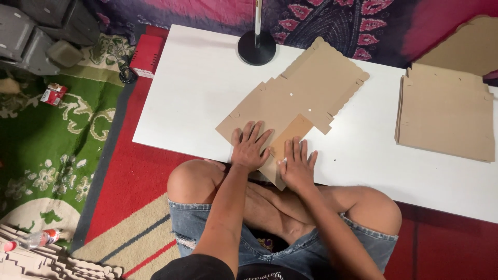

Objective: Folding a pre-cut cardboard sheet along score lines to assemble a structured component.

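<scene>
Both the left hand (250, 147) and right hand (297, 164), fingers spread flat, press the flat brown scalloped cardboard cutout (298, 96) at the white table's (197, 93) near edge; the cutout's lowest corner is hidden beneath them.

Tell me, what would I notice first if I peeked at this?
Two hands, the left hand and the right hand, press flat on a brown cardboard sheet with wavy edges, at the near edge of a white table. A stack of cardboard sheets lies on the table's right side.
</scene>
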